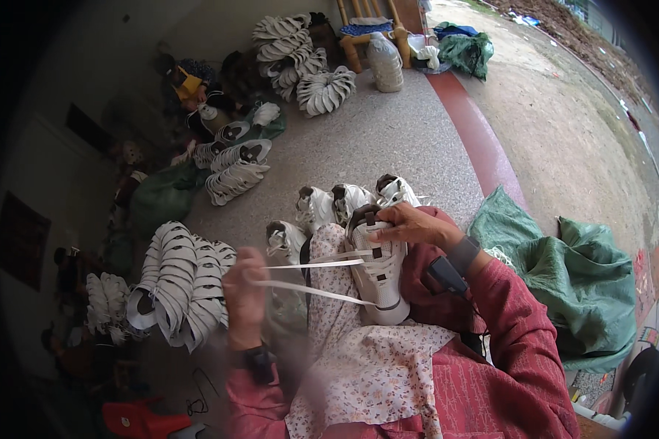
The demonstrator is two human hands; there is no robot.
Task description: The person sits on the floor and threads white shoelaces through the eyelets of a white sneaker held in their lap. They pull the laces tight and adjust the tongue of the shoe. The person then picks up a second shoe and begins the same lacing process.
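Note:
Across my lap, on a flowered cloth (377, 373), lies a white sneaker upper (381, 282) with a dark collar. My right hand (417, 225) grips it at the tongue and collar, thumb on the tongue. Out to the left, my left hand (245, 293) is closed and smeared by motion. Two strands of white shoelace (311, 291) run taut from it to the eyelets of the upper. Just beyond my knees stand several more white sneaker uppers (315, 207) with laces in them.
Nested stacks of white uppers (187, 282) stand at my left, with more farther off. A green sack (564, 285) lies at my right. Other people (190, 88) sit at the far left. A red plastic stool (143, 421) is at lower left, and a plastic jug (384, 62) stands at the back.

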